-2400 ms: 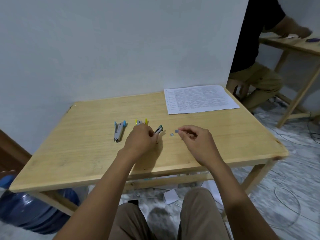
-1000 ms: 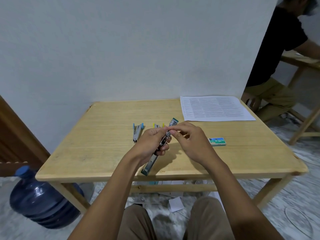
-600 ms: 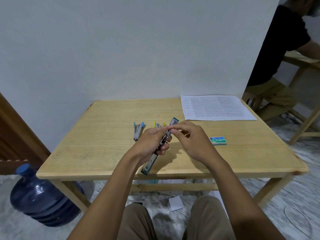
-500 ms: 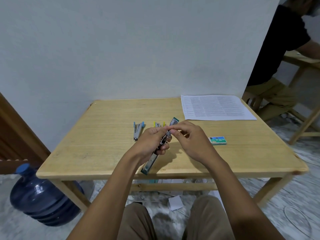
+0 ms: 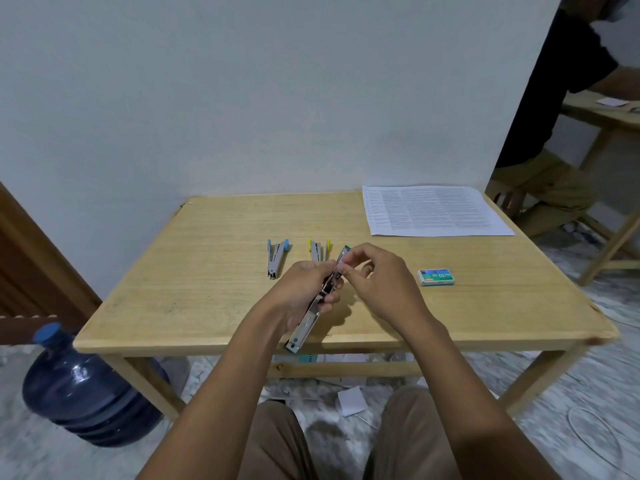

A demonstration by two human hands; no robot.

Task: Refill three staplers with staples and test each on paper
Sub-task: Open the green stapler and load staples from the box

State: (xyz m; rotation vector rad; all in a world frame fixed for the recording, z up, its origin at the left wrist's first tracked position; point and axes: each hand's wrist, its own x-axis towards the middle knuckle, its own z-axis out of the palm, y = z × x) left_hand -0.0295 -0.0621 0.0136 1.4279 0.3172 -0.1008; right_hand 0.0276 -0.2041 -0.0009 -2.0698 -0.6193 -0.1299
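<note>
Pale wooden table (image 5: 207, 306) against a bare wall carries the work. Above its near edge the left hand (image 5: 304, 289) has its fingers curled round the middle of the green stapler (image 5: 306, 327), which is swung open into one long strip. Its long axis runs from the near left, where the lower end hangs just past the table's near edge, up and away to the far right, where the green tip shows above the knuckles. The right hand (image 5: 377, 282) meets it from the right, thumb and forefinger pinched on the upper stretch; whether staples sit between them is too small to tell. This looks like the loading step, and the coming move likely runs along that axis, so the right hand, nearer the open rail, would feed while the left steadies. Just right of that hand the staple box (image 5: 436, 277) lies flat, with nothing between. Beyond the left knuckles lie the yellow stapler (image 5: 317, 249) and, further left, the blue stapler (image 5: 275, 256), both apart from the hands. The paper (image 5: 436, 211) lies at the far right corner, well apart, the way to it open. A water bottle (image 5: 79, 393) stands on the floor at the left
</note>
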